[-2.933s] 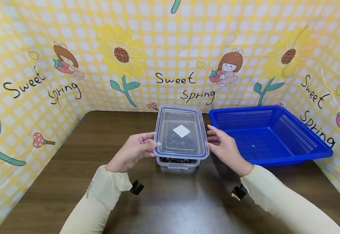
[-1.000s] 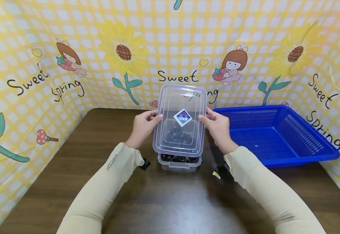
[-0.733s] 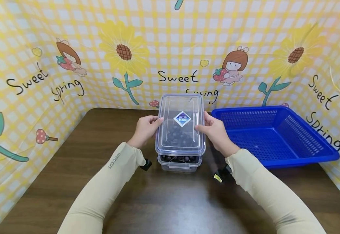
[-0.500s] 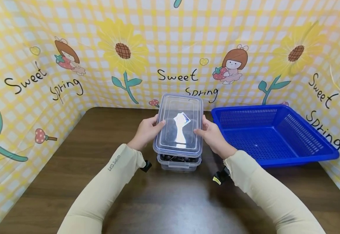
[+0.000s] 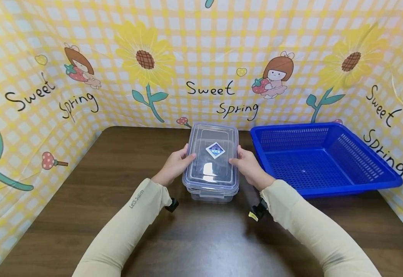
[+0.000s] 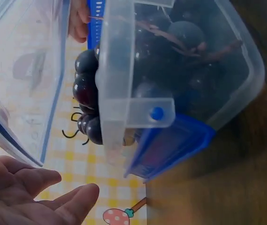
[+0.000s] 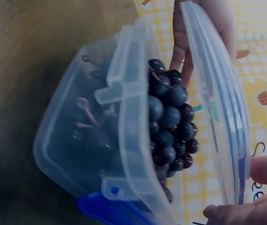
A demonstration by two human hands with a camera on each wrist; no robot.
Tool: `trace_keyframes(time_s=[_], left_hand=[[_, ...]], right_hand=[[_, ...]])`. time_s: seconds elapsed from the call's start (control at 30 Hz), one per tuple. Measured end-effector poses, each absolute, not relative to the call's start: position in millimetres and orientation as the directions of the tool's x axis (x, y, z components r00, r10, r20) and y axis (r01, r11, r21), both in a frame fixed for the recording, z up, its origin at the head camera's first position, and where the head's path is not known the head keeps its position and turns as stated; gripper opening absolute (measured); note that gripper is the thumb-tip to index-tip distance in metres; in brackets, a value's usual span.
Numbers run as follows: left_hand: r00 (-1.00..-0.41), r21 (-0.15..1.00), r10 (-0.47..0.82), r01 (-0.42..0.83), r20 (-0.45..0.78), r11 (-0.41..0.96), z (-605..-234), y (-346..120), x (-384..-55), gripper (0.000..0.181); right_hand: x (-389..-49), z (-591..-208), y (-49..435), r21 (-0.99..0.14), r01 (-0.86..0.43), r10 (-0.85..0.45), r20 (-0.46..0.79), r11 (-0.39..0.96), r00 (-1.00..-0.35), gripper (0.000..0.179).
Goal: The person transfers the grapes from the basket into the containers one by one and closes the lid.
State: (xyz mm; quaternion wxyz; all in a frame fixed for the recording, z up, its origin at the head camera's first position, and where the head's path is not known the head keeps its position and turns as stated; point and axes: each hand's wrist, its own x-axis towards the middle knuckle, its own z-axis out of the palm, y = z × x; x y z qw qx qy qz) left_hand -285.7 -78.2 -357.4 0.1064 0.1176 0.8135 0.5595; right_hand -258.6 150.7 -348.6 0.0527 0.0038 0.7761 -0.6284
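A clear plastic lid with a diamond-shaped sticker is tilted over a clear food container. The lid's near edge lies close to the container's rim in the head view; both wrist views show a gap between them. Dark grapes on stems fill the container and bulge above its rim. My left hand holds the lid's left edge, thumb on top. On the opposite edge, my right hand pinches the lid, its thumb also on top. A blue flap hangs at the container's side tab.
A blue perforated basket stands to the right of the container, near my right hand. The brown wooden table stretches in front. A yellow checked cloth with printed flowers rises along the back and sides.
The lid has been turned over, its sticker's printed side now facing up. Over the last second both hands have lowered it from a steeper tilt towards the container.
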Motion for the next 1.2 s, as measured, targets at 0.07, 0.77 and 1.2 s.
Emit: trace_keyframes(time_s=[0.07,0.77,1.2], left_hand=[[-0.950,0.930,0.308,0.076,-0.042,0.359,-361.1,-79.1,-287.1,0.056],[-0.947,0.943,0.313,0.043,-0.067,0.331,-397.0,-70.7,-291.3,0.065],[-0.953,0.908,0.289,0.043,-0.087,0.417,-398.9,-78.6,-290.1,0.066]], right_hand=[[-258.2,-351.8,146.5,-0.975,0.085,-0.027,-0.093,0.205,-0.995,0.062],[-252.7,-396.9,140.7,-0.945,-0.039,0.143,0.090,0.325,-0.986,0.051],[-257.1,-399.7,133.7,-0.898,-0.079,0.146,0.156,0.433,-0.977,0.048]])
